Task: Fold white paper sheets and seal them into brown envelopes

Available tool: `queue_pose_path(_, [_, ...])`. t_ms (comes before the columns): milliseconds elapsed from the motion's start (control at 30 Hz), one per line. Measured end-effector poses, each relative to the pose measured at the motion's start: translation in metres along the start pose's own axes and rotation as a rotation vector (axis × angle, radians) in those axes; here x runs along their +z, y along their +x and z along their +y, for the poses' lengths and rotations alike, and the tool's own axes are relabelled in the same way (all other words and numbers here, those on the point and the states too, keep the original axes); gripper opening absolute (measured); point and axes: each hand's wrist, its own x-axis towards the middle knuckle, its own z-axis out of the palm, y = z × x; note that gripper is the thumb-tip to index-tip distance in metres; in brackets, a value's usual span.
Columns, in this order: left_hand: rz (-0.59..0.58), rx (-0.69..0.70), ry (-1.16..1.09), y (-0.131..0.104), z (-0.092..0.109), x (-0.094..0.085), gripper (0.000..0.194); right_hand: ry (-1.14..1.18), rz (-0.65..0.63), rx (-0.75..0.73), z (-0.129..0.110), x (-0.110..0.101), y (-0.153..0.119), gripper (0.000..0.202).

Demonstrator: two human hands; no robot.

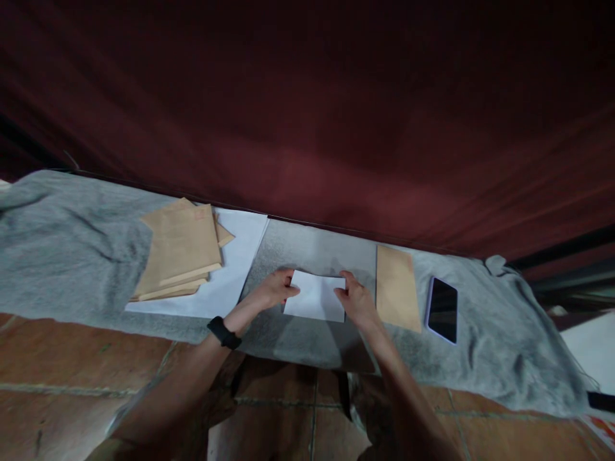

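A white sheet of paper [316, 298], folded or cut to a small rectangle, is held level in front of me by its two short sides. My left hand [277, 288], with a dark band on the wrist, pinches its left edge. At the opposite edge, my right hand [356, 297] grips with the thumb on top. Below the paper lies a grey translucent sheet [307, 346] on the cloth. To the right of my right hand rests a single brown envelope [398, 288]. Whether the white paper has several layers, I cannot tell.
On the left, several brown envelopes [185, 246] are piled loosely over large white paper [240, 256]. A phone [442, 310] with a pale purple edge lies at the right. Grey cloth [72, 243] covers the long surface; a dark red curtain [307, 128] hangs behind, above tiled floor [96, 358].
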Motion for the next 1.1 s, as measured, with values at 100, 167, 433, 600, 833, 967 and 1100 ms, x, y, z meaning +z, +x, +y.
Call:
queue_pose_path(100, [0.115,0.019,0.222,-0.003,0.007,0.003,0.018,-0.083,0.028,-0.027,-0.001,0.007,-0.004,0.047])
queue_pose_path(167, [0.162,0.02,0.382,-0.005,0.011,0.003,0.023,-0.107,0.069,-0.057,-0.001,0.008,-0.006,0.046])
queue_pose_path(433, [0.513,0.173,0.864,-0.023,0.019,0.032,0.035,-0.049,0.199,-0.2,-0.019,0.025,-0.028,0.046])
queue_pose_path(600, [0.335,0.56,0.884,-0.032,-0.004,0.074,0.058,-0.063,0.058,-0.315,-0.029,0.048,-0.05,0.056])
queue_pose_path(833, [0.31,0.55,1.016,-0.03,-0.024,0.077,0.062,-0.243,0.085,-0.342,-0.014,0.052,-0.057,0.058])
queue_pose_path(967, [0.355,0.528,1.026,-0.032,-0.021,0.068,0.066,-0.277,0.121,-0.343,-0.003,0.048,-0.056,0.062])
queue_pose_path(1100, [0.398,0.492,1.026,-0.032,-0.023,0.061,0.073,-0.289,0.156,-0.322,0.008,0.042,-0.054,0.062])
